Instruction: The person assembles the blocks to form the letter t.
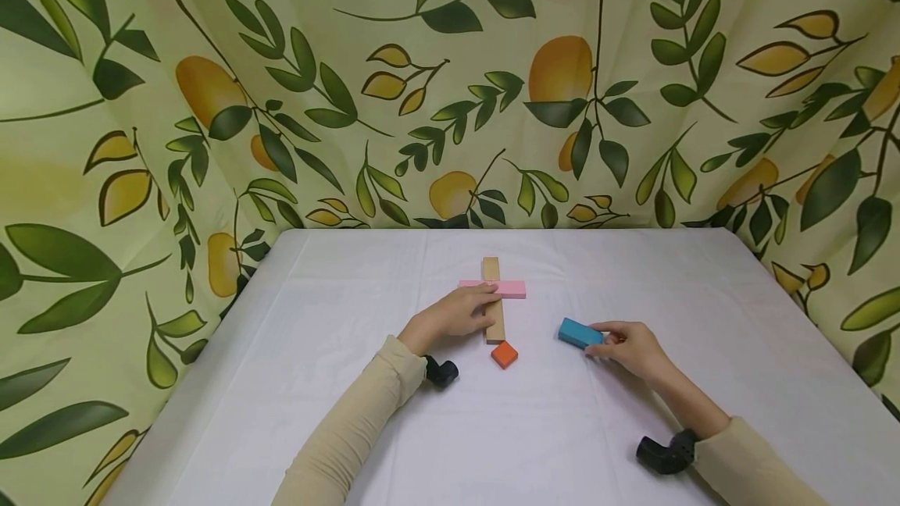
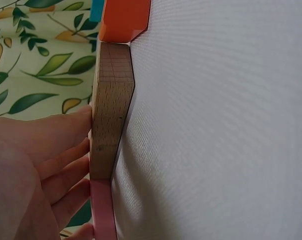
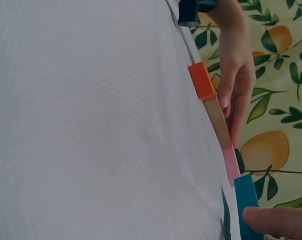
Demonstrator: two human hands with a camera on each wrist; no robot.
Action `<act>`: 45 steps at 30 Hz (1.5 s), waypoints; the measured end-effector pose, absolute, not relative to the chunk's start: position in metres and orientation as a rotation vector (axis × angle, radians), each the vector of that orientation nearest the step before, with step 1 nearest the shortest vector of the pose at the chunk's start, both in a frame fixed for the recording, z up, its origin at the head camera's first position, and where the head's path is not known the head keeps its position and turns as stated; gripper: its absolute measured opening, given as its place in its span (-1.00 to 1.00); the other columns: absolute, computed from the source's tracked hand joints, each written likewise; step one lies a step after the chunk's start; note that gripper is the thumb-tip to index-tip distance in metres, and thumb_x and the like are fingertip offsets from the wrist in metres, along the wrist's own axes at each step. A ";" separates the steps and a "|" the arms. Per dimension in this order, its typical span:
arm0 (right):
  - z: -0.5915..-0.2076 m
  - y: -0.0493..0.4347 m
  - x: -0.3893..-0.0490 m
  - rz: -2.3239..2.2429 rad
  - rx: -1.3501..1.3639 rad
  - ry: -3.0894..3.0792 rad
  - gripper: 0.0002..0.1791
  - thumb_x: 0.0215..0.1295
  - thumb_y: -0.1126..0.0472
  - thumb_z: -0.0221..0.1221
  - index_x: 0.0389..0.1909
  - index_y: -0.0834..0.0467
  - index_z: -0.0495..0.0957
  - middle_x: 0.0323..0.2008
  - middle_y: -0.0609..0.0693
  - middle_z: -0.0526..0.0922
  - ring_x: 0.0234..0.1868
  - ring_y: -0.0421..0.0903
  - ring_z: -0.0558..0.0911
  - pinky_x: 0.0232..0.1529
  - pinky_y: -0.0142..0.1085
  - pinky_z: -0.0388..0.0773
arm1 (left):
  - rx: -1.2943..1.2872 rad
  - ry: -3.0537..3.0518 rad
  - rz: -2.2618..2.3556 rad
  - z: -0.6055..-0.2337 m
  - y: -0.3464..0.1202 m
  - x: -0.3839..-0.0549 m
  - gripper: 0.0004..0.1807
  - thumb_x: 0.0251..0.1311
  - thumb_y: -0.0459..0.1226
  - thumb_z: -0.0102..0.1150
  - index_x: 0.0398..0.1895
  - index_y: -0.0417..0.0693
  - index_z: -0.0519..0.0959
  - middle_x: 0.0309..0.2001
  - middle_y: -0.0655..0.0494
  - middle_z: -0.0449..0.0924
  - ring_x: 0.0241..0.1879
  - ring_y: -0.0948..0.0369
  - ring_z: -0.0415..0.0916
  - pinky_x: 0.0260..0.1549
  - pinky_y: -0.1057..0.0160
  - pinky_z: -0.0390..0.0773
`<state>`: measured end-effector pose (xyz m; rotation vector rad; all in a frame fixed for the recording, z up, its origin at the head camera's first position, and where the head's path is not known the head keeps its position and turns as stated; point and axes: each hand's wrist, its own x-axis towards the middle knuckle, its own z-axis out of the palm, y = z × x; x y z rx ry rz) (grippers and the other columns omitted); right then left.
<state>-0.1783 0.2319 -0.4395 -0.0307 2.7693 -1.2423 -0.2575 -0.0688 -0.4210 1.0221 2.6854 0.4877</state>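
On the white table, a pink block (image 1: 513,290) and natural wood (image 1: 496,326) form a cross shape; whether the wood is one piece or two is hidden. My left hand (image 1: 458,311) touches both, its fingertips on the pink block and its thumb (image 2: 71,126) against the wood. An orange block (image 1: 504,354) sits turned at the near end of the wood. To the right, my right hand (image 1: 638,348) pinches the near end of a blue block (image 1: 576,333) between thumb (image 3: 275,220) and fingers. That block is apart from the others.
A white cloth covers the table (image 1: 316,318). Behind it and at both sides hangs a curtain (image 1: 450,100) printed with leaves and fruit. A black wrist device is worn on the left (image 1: 443,373) and another on the right (image 1: 666,454).
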 end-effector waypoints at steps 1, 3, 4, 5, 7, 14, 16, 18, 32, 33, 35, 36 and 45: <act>-0.439 0.231 -0.178 -1.244 -0.041 2.769 -0.47 0.10 0.21 0.35 0.06 0.42 0.54 -0.63 -0.14 0.27 -0.54 -0.27 0.27 -0.50 -0.41 0.18 | 1.026 2.687 0.487 -0.421 -0.069 -0.258 -0.45 0.36 -0.18 0.05 0.38 -0.11 0.32 0.47 -0.01 0.22 0.52 0.10 0.10 0.49 0.11 0.16; -0.439 0.231 -0.178 -1.251 -0.047 2.765 -0.47 0.09 0.21 0.35 0.05 0.42 0.55 -0.63 -0.14 0.28 -0.55 -0.28 0.26 -0.51 -0.42 0.18 | 1.029 2.689 0.487 -0.421 -0.069 -0.258 -0.46 0.36 -0.18 0.05 0.38 -0.11 0.32 0.47 -0.01 0.23 0.52 0.10 0.11 0.49 0.11 0.16; -0.439 0.230 -0.178 -1.256 -0.049 2.764 -0.47 0.09 0.22 0.36 0.05 0.42 0.55 -0.64 -0.14 0.28 -0.56 -0.29 0.26 -0.51 -0.43 0.18 | 1.030 2.690 0.487 -0.421 -0.069 -0.258 -0.46 0.36 -0.18 0.05 0.38 -0.11 0.32 0.47 -0.01 0.23 0.52 0.10 0.10 0.49 0.11 0.16; -0.439 0.229 -0.178 -1.259 -0.058 2.763 -0.47 0.09 0.22 0.36 0.05 0.42 0.55 -0.64 -0.14 0.28 -0.56 -0.28 0.26 -0.52 -0.42 0.18 | 1.030 2.691 0.485 -0.421 -0.069 -0.258 -0.45 0.36 -0.18 0.05 0.39 -0.11 0.32 0.47 -0.01 0.22 0.52 0.10 0.10 0.49 0.11 0.16; -0.438 0.228 -0.178 -1.260 -0.068 2.760 -0.47 0.09 0.22 0.35 0.05 0.42 0.54 -0.63 -0.14 0.29 -0.56 -0.28 0.26 -0.53 -0.42 0.18 | 1.020 2.691 0.483 -0.421 -0.069 -0.258 -0.45 0.36 -0.18 0.05 0.39 -0.09 0.32 0.47 0.00 0.22 0.52 0.11 0.10 0.49 0.11 0.16; -0.437 0.224 -0.177 -1.268 -0.054 2.734 -0.48 0.09 0.24 0.35 0.06 0.41 0.54 -0.63 -0.13 0.28 -0.57 -0.28 0.25 -0.54 -0.42 0.18 | 1.000 2.689 0.479 -0.421 -0.069 -0.257 -0.45 0.37 -0.16 0.05 0.39 -0.08 0.32 0.48 0.03 0.21 0.53 0.12 0.08 0.49 0.12 0.15; -0.437 0.223 -0.176 -1.275 -0.061 2.733 -0.48 0.08 0.24 0.35 0.06 0.41 0.54 -0.63 -0.13 0.28 -0.58 -0.28 0.25 -0.55 -0.42 0.18 | 0.997 2.689 0.482 -0.420 -0.069 -0.257 -0.45 0.36 -0.16 0.05 0.39 -0.08 0.32 0.48 0.03 0.21 0.53 0.12 0.08 0.49 0.12 0.15; -0.437 0.222 -0.176 -1.280 -0.064 2.730 -0.48 0.08 0.24 0.35 0.06 0.41 0.54 -0.64 -0.13 0.28 -0.59 -0.28 0.24 -0.55 -0.42 0.18 | 0.995 2.690 0.482 -0.420 -0.069 -0.257 -0.45 0.36 -0.16 0.05 0.39 -0.07 0.32 0.48 0.03 0.21 0.52 0.12 0.08 0.49 0.11 0.15; -0.439 0.214 -0.177 -1.322 -0.104 2.701 -0.50 0.09 0.26 0.35 0.04 0.41 0.56 -0.64 -0.13 0.28 -0.59 -0.30 0.24 -0.57 -0.44 0.18 | 0.987 2.687 0.487 -0.423 -0.068 -0.259 -0.45 0.37 -0.15 0.05 0.40 -0.06 0.31 0.49 0.05 0.19 0.53 0.14 0.07 0.50 0.13 0.15; -0.438 0.214 -0.177 -1.328 -0.105 2.694 -0.50 0.08 0.26 0.36 0.04 0.41 0.56 -0.63 -0.13 0.27 -0.59 -0.30 0.24 -0.56 -0.44 0.18 | 0.991 2.689 0.487 -0.423 -0.068 -0.259 -0.45 0.37 -0.16 0.05 0.40 -0.06 0.31 0.49 0.04 0.20 0.53 0.13 0.07 0.50 0.12 0.15; -0.439 0.213 -0.177 -1.331 -0.105 2.686 -0.50 0.08 0.25 0.37 0.03 0.41 0.56 -0.64 -0.13 0.27 -0.59 -0.30 0.24 -0.56 -0.44 0.18 | 1.000 2.694 0.480 -0.423 -0.068 -0.258 -0.45 0.36 -0.15 0.05 0.39 -0.07 0.32 0.48 0.04 0.21 0.52 0.13 0.08 0.49 0.11 0.16; -0.439 0.212 -0.176 -1.330 -0.103 2.683 -0.50 0.08 0.24 0.37 0.03 0.40 0.57 -0.64 -0.13 0.27 -0.59 -0.30 0.24 -0.57 -0.44 0.17 | 1.001 2.694 0.478 -0.423 -0.068 -0.258 -0.45 0.37 -0.15 0.05 0.39 -0.07 0.32 0.48 0.03 0.21 0.52 0.12 0.08 0.49 0.11 0.16; -0.442 0.208 -0.176 -1.320 -0.124 2.660 -0.53 0.08 0.27 0.36 0.01 0.39 0.58 -0.67 -0.14 0.26 -0.62 -0.30 0.24 -0.59 -0.45 0.17 | 0.985 2.693 0.478 -0.423 -0.068 -0.258 -0.45 0.37 -0.15 0.05 0.40 -0.05 0.31 0.49 0.05 0.19 0.53 0.13 0.07 0.50 0.12 0.15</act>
